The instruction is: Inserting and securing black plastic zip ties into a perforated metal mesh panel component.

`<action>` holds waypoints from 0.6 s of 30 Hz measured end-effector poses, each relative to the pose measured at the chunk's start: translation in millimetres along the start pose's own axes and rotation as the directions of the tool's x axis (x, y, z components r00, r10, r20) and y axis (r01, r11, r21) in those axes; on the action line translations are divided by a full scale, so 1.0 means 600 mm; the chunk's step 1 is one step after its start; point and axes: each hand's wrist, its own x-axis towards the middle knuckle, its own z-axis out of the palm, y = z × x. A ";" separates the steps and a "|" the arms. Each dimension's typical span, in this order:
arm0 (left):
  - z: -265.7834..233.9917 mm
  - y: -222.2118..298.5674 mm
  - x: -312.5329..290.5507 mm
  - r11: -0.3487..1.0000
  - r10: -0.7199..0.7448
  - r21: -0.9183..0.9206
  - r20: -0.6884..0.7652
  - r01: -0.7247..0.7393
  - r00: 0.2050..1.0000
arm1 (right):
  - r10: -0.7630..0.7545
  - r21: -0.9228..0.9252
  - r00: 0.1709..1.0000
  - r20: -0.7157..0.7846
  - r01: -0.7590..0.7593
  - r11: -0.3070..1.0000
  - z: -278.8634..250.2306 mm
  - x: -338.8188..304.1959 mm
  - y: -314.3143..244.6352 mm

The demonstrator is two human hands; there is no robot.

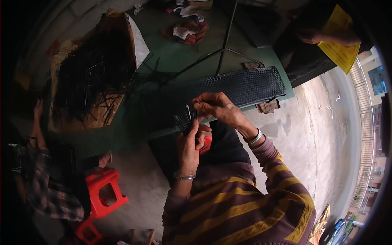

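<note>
My left hand (189,148) is closed round a bundle of thin dark metal rods (182,123), which fan out above the thumb. One brighter rod with a small looped tip (188,111) stands up from the bundle. Just above it, my right hand (216,107) has thumb and fingers pinched together. Whatever is between those fingertips is too small and dark to make out. Both hands are at the near edge of a green table (171,61), in front of a long black perforated metal tray (245,83).
A large heap of dark thin rods (87,77) lies on cardboard at the table's left. A metal stand (222,50) rises behind the tray. One person in a plaid sleeve (53,192) sits left near red stools (105,196); another holds a yellow sheet (339,49) at far right.
</note>
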 end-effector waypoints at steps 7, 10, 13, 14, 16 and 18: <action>-0.003 0.000 0.004 0.998 -0.019 0.056 -0.058 0.022 0.998 | 0.005 -0.117 0.993 0.116 0.009 0.993 -0.023 0.023 0.004; -0.019 -0.011 0.014 0.999 -0.048 -0.009 -0.091 0.048 0.995 | 0.051 -0.130 0.983 0.178 -0.028 0.991 -0.028 0.032 -0.014; -0.037 -0.014 0.026 0.994 0.073 -0.080 -0.073 -0.079 0.995 | -0.305 -0.136 0.950 -0.072 0.294 0.946 -0.024 0.044 -0.027; -0.039 -0.020 0.028 0.993 0.073 -0.083 -0.076 -0.079 0.994 | -0.302 -0.136 0.951 -0.069 0.291 0.947 -0.018 0.054 -0.029; -0.038 -0.028 0.036 0.990 0.090 -0.099 -0.087 -0.098 0.992 | -0.509 -0.425 0.844 -0.169 0.404 0.810 -0.005 0.082 -0.031; -0.041 -0.038 0.042 0.992 0.084 -0.094 -0.066 -0.090 0.994 | -0.572 -0.505 0.809 -0.132 0.442 0.742 0.010 0.110 -0.029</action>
